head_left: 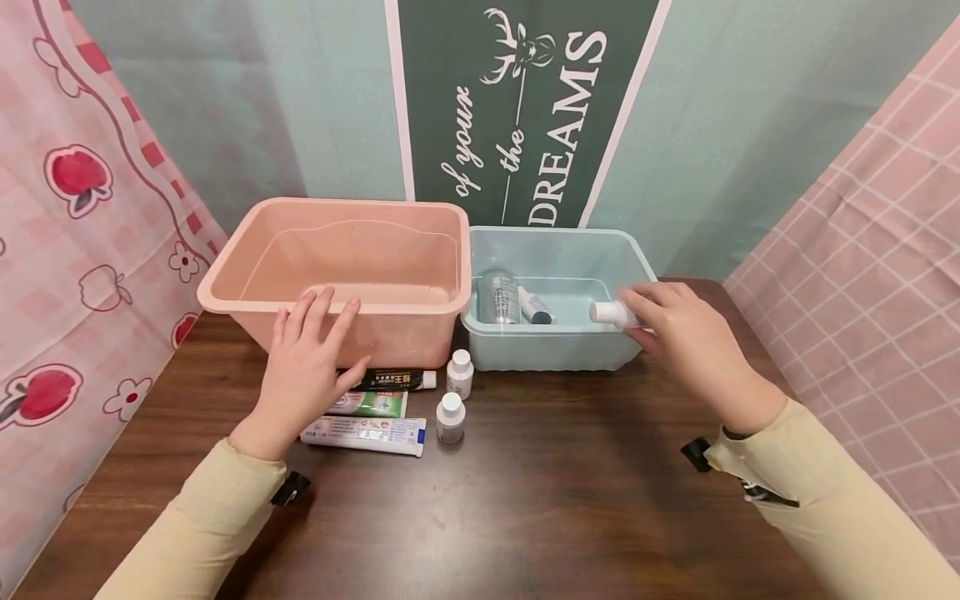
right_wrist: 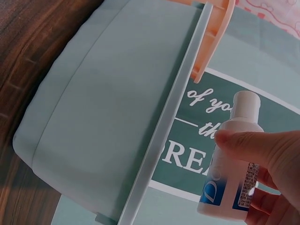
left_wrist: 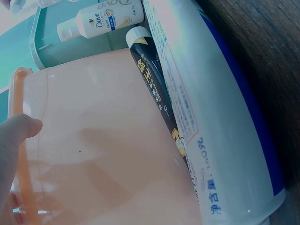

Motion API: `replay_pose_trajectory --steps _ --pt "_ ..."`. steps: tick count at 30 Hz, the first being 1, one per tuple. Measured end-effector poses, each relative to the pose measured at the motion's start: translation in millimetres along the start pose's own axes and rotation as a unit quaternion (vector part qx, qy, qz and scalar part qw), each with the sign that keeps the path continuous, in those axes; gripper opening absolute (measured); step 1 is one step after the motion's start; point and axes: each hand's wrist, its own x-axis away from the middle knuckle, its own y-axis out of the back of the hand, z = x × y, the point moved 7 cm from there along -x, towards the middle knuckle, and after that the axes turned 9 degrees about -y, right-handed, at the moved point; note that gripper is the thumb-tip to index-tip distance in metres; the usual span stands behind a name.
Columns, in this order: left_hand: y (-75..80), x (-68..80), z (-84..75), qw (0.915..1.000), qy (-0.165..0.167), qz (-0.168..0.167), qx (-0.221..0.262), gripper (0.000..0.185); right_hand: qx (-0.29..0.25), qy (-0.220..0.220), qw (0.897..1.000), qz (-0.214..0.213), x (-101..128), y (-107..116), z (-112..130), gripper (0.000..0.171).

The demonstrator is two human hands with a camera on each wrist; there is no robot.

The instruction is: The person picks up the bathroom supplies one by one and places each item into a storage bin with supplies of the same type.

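My right hand [head_left: 686, 337] holds a small white Dove bottle [right_wrist: 229, 176] over the right part of the light-blue bin [head_left: 555, 346], the bottle tilted in the head view. In the right wrist view the thumb presses on its upper body, with the fingers behind it. My left hand [head_left: 303, 367] rests at the front rim of the pink bin [head_left: 221, 279], fingers reaching over the rim and thumb on the outer side. Inside the blue bin lie a clear bottle [head_left: 498, 300] and a small white tube with a dark cap [head_left: 535, 307].
Before the pink bin lie a black toothpaste tube [head_left: 397, 380], a green-and-white tube [head_left: 375, 404] and a white tube with a blue end [head_left: 367, 435]. Two small white bottles, a rear one [head_left: 460, 375] and a front one [head_left: 451, 418], stand beside them on the dark wooden table [head_left: 540, 500].
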Motion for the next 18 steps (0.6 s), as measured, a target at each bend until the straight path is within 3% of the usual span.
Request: replay_pose_trajectory --steps 18 --pt "0.3 0.4 0.5 1.0000 0.004 0.000 0.002 0.074 0.014 -0.002 0.999 0.030 -10 -14 -7 0.043"
